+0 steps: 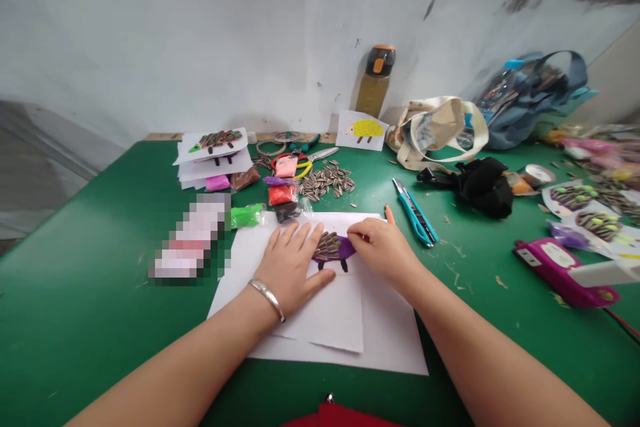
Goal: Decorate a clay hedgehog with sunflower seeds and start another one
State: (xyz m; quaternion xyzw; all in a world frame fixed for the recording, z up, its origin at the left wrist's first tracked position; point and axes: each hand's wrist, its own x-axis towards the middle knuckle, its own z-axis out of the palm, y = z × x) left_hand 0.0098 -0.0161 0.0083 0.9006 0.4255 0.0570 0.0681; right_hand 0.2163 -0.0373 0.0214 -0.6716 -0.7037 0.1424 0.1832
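Observation:
My left hand [291,265], with a silver bangle at the wrist, lies flat with fingers spread on a white sheet of paper [335,317]. Beside its thumb is a hedgehog picture: a purple clay body [346,249] with black feet, its left part covered in striped sunflower seeds [327,246]. At the right end of the purple body, the fingertips of my right hand [384,248] are pinched together. Whatever they hold, if anything, is hidden. A loose pile of sunflower seeds [326,181] lies beyond the paper.
Clay packets, including green [247,215] and red [283,195], sit behind the paper near scissors [323,154]. A teal utility knife [415,213] lies to the right, blade exposed. Farther right is a magenta glue gun [565,270]. A pixelated object [190,237] lies left.

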